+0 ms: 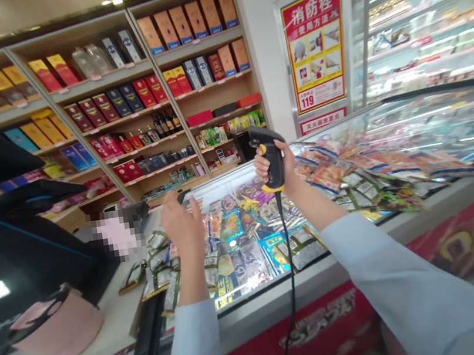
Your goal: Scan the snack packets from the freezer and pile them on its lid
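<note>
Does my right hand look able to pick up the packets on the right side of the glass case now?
Probably not as things stand: your right hand is wrapped around the scanner, so it would likely need freeing first. The packets themselves seem to lie uncovered.

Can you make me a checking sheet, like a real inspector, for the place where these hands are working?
Surface: long freezer with many snack packets spread across it, some overlapping.
Job's things: black scanner with yellow parts, held up above the packets.
Clutter: pink container on the counter at left.
Hands: right hand wrapped around the scanner; left hand raised, nothing clearly seen in it.
Cables: black cord hanging from the scanner down past the freezer's front.
Surroundings: shelves of boxes; a red and yellow poster.
</note>
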